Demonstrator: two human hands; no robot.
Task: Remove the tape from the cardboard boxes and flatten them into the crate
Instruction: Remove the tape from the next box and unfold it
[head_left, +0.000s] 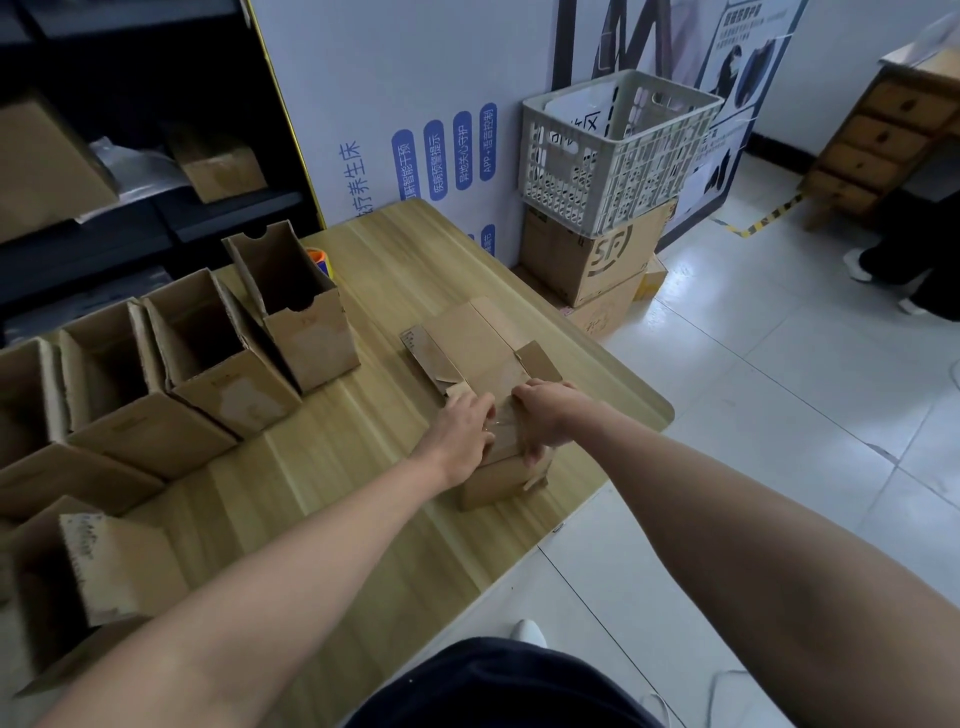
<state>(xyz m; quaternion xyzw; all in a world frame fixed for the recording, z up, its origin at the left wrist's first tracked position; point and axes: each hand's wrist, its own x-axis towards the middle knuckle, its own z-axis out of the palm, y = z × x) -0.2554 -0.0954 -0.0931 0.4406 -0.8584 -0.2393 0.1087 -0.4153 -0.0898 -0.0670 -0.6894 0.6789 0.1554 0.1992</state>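
Box (485, 348) sits near the right edge of the table (405, 260), crate (618, 150) beyond that edge. Your right hand (545, 415) clamps the box. Left hand (462, 431) is at the tape (503, 425), pinch unclear. Peel low, brace firmly.

The hands, left hand (460, 434) and right hand (545, 413), hide the cardboard box's (483, 353) near top.

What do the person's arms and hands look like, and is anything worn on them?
Both arms are bare as far as the picture shows: left arm, right arm. No sleeve is in view. The left hand and right hand wear no gloves, and no watch or bracelet shows at the wrists.
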